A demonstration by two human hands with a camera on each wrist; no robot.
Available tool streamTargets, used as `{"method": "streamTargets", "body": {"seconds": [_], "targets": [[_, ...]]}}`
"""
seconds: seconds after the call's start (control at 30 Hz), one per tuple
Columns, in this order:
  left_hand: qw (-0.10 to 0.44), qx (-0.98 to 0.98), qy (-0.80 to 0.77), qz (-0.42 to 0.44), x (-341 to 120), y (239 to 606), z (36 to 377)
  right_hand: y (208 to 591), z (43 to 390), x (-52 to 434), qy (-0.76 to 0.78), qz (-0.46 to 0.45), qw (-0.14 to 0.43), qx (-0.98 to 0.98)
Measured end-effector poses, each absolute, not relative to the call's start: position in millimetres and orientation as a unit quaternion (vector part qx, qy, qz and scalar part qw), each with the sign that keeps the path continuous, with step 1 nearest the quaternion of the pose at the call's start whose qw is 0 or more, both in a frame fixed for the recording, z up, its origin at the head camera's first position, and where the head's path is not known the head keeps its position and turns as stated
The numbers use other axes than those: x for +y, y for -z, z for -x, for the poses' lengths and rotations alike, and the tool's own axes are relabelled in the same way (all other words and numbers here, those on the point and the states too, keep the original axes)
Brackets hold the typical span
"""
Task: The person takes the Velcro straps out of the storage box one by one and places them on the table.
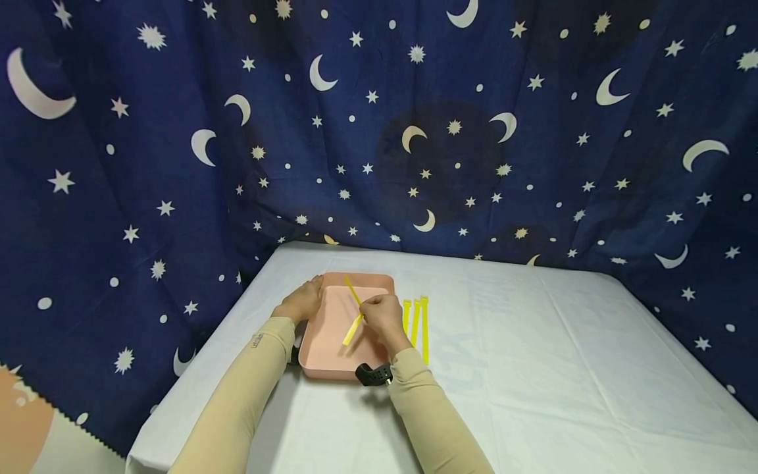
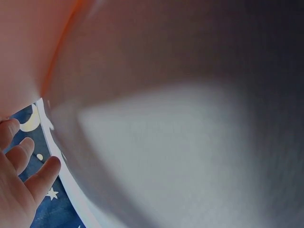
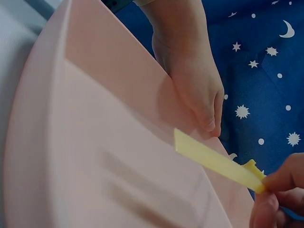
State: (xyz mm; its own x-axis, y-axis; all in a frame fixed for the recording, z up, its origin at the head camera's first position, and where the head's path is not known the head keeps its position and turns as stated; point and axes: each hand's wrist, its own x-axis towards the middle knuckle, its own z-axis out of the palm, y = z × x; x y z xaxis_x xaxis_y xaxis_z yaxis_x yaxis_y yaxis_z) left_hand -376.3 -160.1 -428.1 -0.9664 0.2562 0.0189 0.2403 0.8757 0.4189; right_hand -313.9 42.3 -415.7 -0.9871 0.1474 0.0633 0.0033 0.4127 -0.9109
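While I look down through the head camera, the pink tray (image 1: 331, 355) is my landmark on the white table (image 1: 533, 368).
Left hand: my left hand (image 1: 303, 301) rests on the tray's far-left rim, fingers curled over the edge.
Right hand: my right hand (image 1: 383, 317) hovers over the tray's right side, fingertips pinching a yellow strip (image 1: 353, 329) that slants down toward the tray floor.
Loose strips: three more yellow strips (image 1: 416, 321) lie on the table just right of the tray, side by side.
Backdrop: a starry blue curtain (image 1: 148, 164) hangs behind the tray.
Left wrist view: mostly blur; my fingers (image 2: 42, 173) show at the lower left, bent beside the tray's rim, against the curtain.
Right wrist view: my fingertips (image 3: 280, 183) pinch the strip's notched end, its free end pointing over the tray; my other hand grips the tray's far rim, thumb inside the wall.
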Motion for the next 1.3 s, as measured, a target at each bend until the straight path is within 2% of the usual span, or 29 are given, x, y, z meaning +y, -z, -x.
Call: {"method": "streamTargets", "body": {"seconds": [1.3], "targets": [[0.017, 0.967, -0.217, -0.130, -161.1, 427.8, 375.3, 416.4, 320.1, 65.5, -0.573, 0.068, 0.050, -0.815]]}}
